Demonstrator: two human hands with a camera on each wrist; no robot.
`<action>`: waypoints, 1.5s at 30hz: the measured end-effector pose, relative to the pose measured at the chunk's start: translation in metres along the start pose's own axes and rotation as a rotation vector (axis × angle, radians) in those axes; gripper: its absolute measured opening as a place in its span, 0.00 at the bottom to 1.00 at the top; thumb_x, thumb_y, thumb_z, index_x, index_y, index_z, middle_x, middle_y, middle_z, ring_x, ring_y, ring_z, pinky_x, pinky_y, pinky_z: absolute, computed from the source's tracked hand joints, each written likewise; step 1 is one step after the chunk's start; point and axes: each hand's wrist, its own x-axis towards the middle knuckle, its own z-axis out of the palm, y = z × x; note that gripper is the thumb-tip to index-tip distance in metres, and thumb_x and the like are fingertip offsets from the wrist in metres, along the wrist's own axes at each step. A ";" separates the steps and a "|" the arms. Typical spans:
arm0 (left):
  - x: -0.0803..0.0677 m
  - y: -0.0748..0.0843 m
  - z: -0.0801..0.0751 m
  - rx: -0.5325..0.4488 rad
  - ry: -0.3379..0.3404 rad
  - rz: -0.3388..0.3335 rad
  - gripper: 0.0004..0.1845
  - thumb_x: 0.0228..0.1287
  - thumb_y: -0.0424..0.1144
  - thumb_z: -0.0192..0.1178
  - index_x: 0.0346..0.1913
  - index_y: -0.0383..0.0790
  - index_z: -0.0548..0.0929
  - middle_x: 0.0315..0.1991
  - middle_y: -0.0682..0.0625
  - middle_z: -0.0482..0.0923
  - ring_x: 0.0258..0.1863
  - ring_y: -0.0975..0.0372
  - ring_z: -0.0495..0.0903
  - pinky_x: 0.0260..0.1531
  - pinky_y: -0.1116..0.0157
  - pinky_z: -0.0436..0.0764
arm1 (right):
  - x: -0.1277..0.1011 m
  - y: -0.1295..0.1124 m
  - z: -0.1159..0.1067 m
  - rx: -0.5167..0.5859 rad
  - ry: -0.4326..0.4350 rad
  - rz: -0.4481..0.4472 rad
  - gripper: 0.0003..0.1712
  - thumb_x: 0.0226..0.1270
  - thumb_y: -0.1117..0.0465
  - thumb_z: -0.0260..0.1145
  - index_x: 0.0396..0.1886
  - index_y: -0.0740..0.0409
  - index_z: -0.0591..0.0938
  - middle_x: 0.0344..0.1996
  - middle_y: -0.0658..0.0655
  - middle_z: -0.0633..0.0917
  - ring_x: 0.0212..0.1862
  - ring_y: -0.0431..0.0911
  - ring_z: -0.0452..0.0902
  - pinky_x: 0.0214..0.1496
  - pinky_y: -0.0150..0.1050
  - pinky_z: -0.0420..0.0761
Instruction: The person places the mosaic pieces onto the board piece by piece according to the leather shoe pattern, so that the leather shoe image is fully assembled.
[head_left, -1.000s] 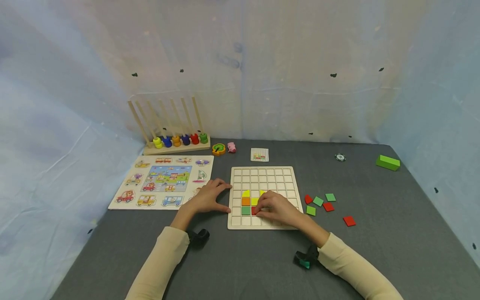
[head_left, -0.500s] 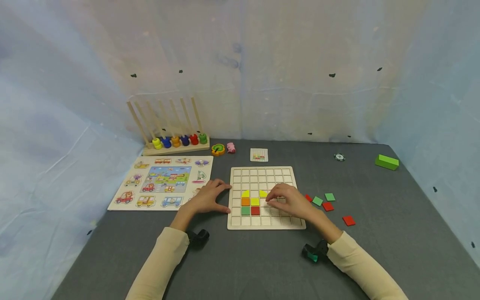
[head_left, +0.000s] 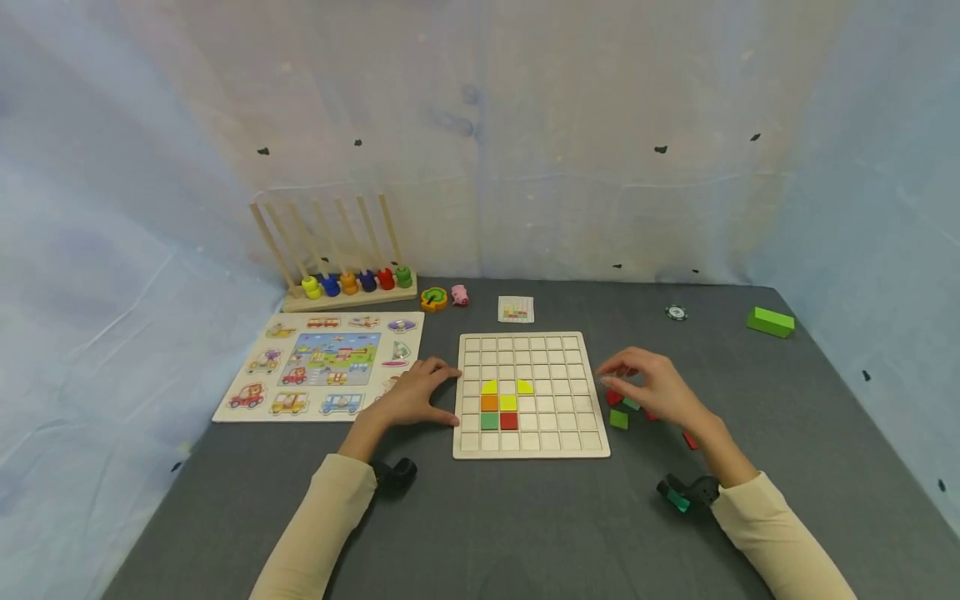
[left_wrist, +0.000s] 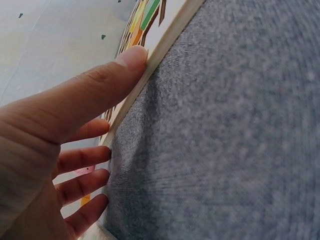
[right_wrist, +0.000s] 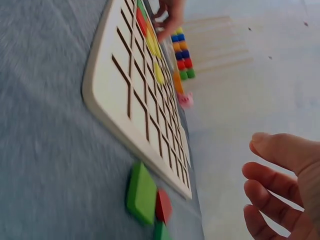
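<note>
A pale wooden grid board (head_left: 555, 450) lies in the middle of the table. In its lower left cells sit a green tile (head_left: 489, 422), a dark red tile (head_left: 509, 422), an orange tile (head_left: 489, 403) and several yellow pieces (head_left: 508, 403). My left hand (head_left: 411, 393) touches the board's left edge with thumb and fingertips; the left wrist view shows the thumb (left_wrist: 131, 60) on the rim. Off the board's right edge, my right hand (head_left: 651, 385) hovers over loose tiles with nothing held, fingers relaxed. Beneath it are a light green tile (head_left: 618, 419) and a red piece (head_left: 613, 398).
Left of the board lies a vehicle picture puzzle (head_left: 341, 357); behind it stands a peg rack (head_left: 352, 302) with coloured beads. Toward the back are a small tree piece (head_left: 433, 299), a pink pig (head_left: 460, 295), a pattern card (head_left: 516, 309), a poker chip (head_left: 676, 312) and a green block (head_left: 771, 322).
My right hand has moved right, away from the dark red tile in the grid, past the board's edge to above the loose tiles. The left hand has stayed on the board's left edge.
</note>
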 end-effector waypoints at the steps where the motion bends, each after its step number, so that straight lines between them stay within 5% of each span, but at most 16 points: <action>1: 0.000 0.000 0.000 0.000 0.001 0.000 0.43 0.43 0.63 0.69 0.64 0.49 0.70 0.57 0.47 0.66 0.54 0.54 0.65 0.55 0.52 0.67 | -0.003 0.001 -0.003 -0.009 -0.001 0.015 0.14 0.54 0.69 0.70 0.40 0.54 0.83 0.36 0.50 0.82 0.36 0.37 0.76 0.36 0.44 0.78; 13: -0.001 0.000 0.000 -0.003 0.000 -0.002 0.44 0.43 0.63 0.69 0.64 0.50 0.70 0.57 0.48 0.66 0.54 0.54 0.65 0.55 0.52 0.67 | -0.037 0.014 -0.027 -0.104 -0.018 0.133 0.15 0.53 0.68 0.71 0.42 0.57 0.82 0.37 0.51 0.82 0.35 0.39 0.76 0.36 0.41 0.77; 21: -0.001 0.000 -0.001 -0.009 0.002 -0.003 0.44 0.43 0.63 0.69 0.64 0.49 0.70 0.57 0.48 0.67 0.54 0.54 0.65 0.56 0.52 0.67 | -0.052 0.022 -0.034 -0.150 -0.130 0.209 0.18 0.49 0.67 0.73 0.43 0.60 0.82 0.36 0.55 0.82 0.34 0.47 0.75 0.35 0.44 0.78; 28: 0.000 0.000 0.000 -0.019 -0.004 -0.005 0.43 0.43 0.63 0.69 0.64 0.50 0.70 0.57 0.48 0.67 0.54 0.55 0.65 0.56 0.52 0.67 | -0.058 0.029 -0.031 -0.148 -0.235 0.250 0.19 0.49 0.66 0.74 0.44 0.60 0.82 0.35 0.53 0.79 0.34 0.44 0.73 0.33 0.39 0.74; 45: 0.000 0.000 0.000 -0.008 0.002 -0.007 0.44 0.43 0.64 0.69 0.64 0.50 0.70 0.56 0.49 0.67 0.54 0.55 0.65 0.55 0.52 0.67 | -0.057 0.027 -0.031 -0.162 -0.272 0.273 0.13 0.49 0.63 0.74 0.37 0.58 0.83 0.31 0.49 0.78 0.32 0.41 0.73 0.33 0.38 0.73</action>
